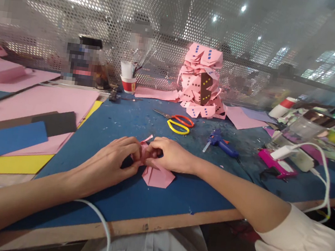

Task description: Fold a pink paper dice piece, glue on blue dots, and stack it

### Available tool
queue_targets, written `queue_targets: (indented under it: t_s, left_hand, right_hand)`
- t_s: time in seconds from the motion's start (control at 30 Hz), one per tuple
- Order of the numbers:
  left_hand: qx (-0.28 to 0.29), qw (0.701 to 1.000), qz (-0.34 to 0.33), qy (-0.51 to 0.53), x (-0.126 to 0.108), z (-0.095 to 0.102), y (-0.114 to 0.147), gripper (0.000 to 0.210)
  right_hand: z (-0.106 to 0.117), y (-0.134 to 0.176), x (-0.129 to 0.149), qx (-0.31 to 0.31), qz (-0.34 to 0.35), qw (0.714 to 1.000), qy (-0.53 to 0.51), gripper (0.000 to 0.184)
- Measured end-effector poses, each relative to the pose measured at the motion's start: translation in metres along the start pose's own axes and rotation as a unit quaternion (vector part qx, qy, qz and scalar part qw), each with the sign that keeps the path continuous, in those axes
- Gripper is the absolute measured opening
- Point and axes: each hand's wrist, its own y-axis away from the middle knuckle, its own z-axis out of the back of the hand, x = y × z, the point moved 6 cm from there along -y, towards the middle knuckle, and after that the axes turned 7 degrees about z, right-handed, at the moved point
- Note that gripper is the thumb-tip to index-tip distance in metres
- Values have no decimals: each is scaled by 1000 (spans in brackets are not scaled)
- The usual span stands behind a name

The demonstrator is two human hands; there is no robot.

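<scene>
Both of my hands meet over the blue tabletop, pinching a small folded pink paper piece (158,177). My left hand (116,158) grips its left side between thumb and bent fingers. From the right, my right hand (171,155) closes on the same paper, fingers hiding much of its upper part. The lower part of the paper spreads out below my right hand, with creases showing. Beyond the hands lie scissors (181,124) with one red and one yellow handle. To the right rests a blue glue gun (223,144).
A stack of folded pink paper pieces (192,79) with small coloured squares stands near the perforated metal screen (107,23). At left lie pink sheets (44,101), a blue strip (7,141) and yellow sheets (10,166). A magenta power strip (276,163) with white cables sits right.
</scene>
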Motion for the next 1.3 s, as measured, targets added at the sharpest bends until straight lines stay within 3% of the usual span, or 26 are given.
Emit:
queue_targets:
  t_s: [0.7,1.3]
  left_hand:
    - [6,1000,9,2,-1,1,0,1]
    - [11,1000,-8,-15,0,-2,-1,7]
  right_hand:
    - [-3,-6,2,15,-15,999,25,9]
    - [-3,-6,3,6,-49,997,64,17]
